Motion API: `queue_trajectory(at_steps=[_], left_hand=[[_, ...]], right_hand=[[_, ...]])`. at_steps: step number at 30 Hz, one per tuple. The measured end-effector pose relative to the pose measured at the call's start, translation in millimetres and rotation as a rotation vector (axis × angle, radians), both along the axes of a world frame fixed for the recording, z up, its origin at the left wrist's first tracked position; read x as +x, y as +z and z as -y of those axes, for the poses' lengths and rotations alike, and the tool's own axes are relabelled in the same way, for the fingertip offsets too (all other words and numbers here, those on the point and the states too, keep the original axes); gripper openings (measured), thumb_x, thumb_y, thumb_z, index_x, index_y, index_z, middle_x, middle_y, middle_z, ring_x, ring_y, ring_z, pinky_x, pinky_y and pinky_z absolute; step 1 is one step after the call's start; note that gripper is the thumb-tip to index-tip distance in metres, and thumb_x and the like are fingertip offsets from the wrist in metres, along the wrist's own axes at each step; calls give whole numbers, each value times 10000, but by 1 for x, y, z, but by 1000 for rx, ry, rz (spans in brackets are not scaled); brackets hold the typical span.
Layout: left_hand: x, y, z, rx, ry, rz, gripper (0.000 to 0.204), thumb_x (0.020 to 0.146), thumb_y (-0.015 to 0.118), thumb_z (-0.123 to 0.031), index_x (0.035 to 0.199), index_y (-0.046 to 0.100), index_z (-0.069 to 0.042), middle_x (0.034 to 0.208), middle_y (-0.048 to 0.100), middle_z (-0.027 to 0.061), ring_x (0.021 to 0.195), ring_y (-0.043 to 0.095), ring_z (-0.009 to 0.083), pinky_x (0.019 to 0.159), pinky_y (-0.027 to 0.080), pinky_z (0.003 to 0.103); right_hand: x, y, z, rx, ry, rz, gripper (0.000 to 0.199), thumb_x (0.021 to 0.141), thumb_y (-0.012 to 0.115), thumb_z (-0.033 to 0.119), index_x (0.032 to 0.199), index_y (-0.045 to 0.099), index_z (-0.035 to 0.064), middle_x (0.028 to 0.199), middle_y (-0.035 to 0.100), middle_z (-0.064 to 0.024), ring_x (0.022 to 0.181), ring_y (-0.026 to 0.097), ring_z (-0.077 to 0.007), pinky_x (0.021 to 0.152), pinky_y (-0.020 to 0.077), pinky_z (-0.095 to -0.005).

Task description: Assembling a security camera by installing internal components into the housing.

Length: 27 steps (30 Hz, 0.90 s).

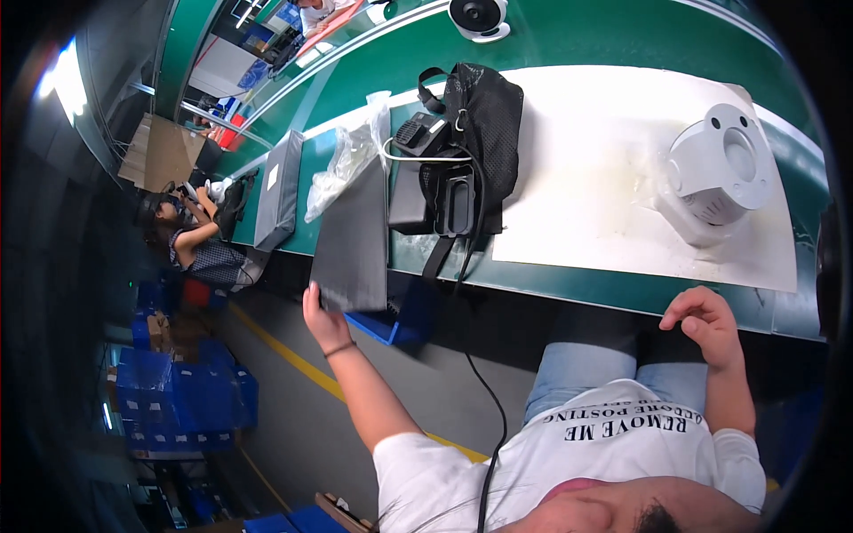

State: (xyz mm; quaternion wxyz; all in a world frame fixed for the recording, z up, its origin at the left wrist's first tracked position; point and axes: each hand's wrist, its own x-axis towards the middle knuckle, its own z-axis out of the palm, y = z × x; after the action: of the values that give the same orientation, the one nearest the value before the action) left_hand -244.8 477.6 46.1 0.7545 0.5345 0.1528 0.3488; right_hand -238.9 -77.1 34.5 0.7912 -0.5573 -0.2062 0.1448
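My left hand is closed on the near corner of a flat black board, part of which hangs over the table's front edge; some of its fingers are hidden by the board. My right hand is held at the front edge, its fingers loosely curled and apart, with nothing seen in them. Crumpled clear plastic lies against the board's far end. Just right of it are a black mesh bag, black box-shaped devices and cables. Before my right hand, a white rounded device stands on a white sheet.
The green table also bears a grey box at the left and a white device with a round black front. A blue crate sits below the edge. A black cable hangs beside me. Another person works at the left.
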Motion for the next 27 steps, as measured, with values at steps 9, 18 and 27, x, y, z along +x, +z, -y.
queue_trajectory(at_steps=[9,18,27], left_hand=[[-93,90,134,67,-451,640,310,844,513,-368,1076,549,-166,1078,572,48,1006,550,220,879,425,408],[-36,58,257,-93,-735,781,401,720,699,-194,1042,524,-31,986,556,162,917,572,296,822,459,408],[1,20,354,290,-836,423,401,788,645,-316,974,515,15,1048,569,139,977,552,220,870,419,332]], right_hand=[[-3,9,3,14,28,-48,191,807,580,116,959,546,4,887,591,-83,832,582,-156,751,459,-268],[6,46,-23,70,3,219,713,769,468,620,1143,464,13,1250,433,-167,1199,381,-252,982,287,-360],[-8,26,20,244,99,124,1098,583,428,809,1252,303,-53,1289,371,-220,1195,397,-275,1001,306,-395]])
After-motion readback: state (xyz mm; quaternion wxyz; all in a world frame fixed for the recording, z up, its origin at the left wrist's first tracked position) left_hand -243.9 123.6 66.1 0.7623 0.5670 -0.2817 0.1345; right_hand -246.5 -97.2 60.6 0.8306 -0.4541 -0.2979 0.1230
